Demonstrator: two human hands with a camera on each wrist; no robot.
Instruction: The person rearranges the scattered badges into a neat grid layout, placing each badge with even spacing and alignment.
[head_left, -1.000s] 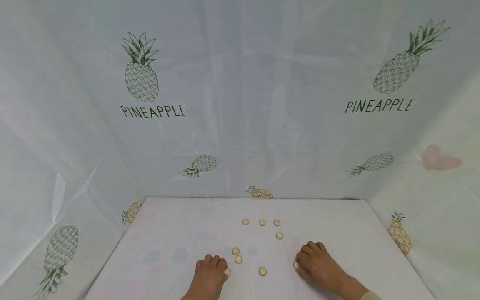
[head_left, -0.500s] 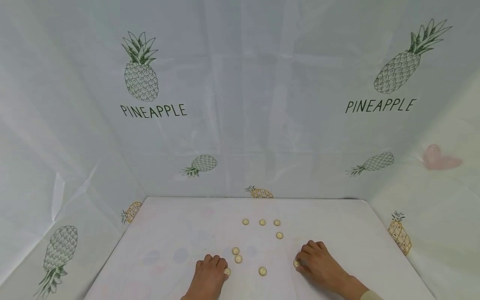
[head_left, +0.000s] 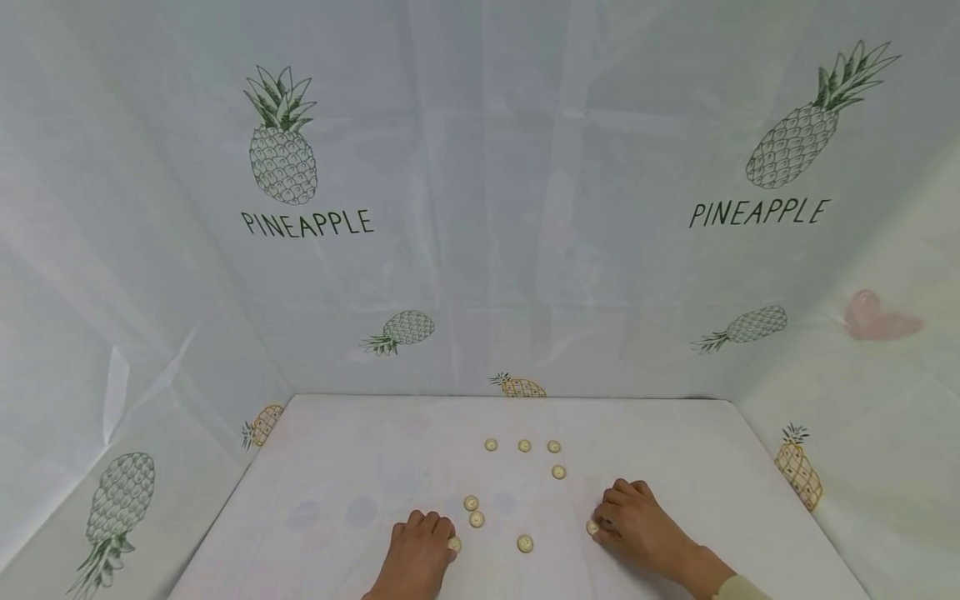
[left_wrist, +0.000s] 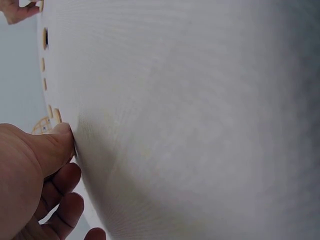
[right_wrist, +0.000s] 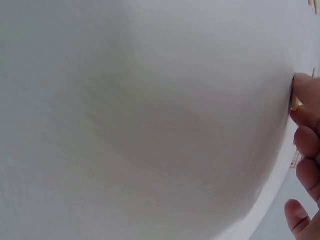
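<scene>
Small round pale wooden discs with dark marks lie on the white table. In the head view my left hand (head_left: 417, 550) pinches one wooden disc (head_left: 455, 544) at the table surface; the left wrist view shows the thumb (left_wrist: 57, 145) over it, hiding most of it. My right hand (head_left: 637, 527) holds another disc (head_left: 592, 527) between thumb and fingers, low on the cloth. Its edge (right_wrist: 294, 101) shows between the fingertips in the right wrist view. Between the hands lies a single disc (head_left: 525, 543). Two more, the upper disc (head_left: 471, 502) and lower disc (head_left: 477, 519), sit close together near the left hand.
Farther back are a left disc (head_left: 491, 445), a middle disc (head_left: 524, 446) and a right disc (head_left: 553, 447) in a row, with one disc (head_left: 558, 472) in front of the right one. White pineapple-printed cloth (head_left: 495, 250) walls the table (head_left: 337, 467) on three sides.
My right hand has shifted very slightly around its disc, its fingers tilting a little. The left hand and the loose discs have stayed in place.
</scene>
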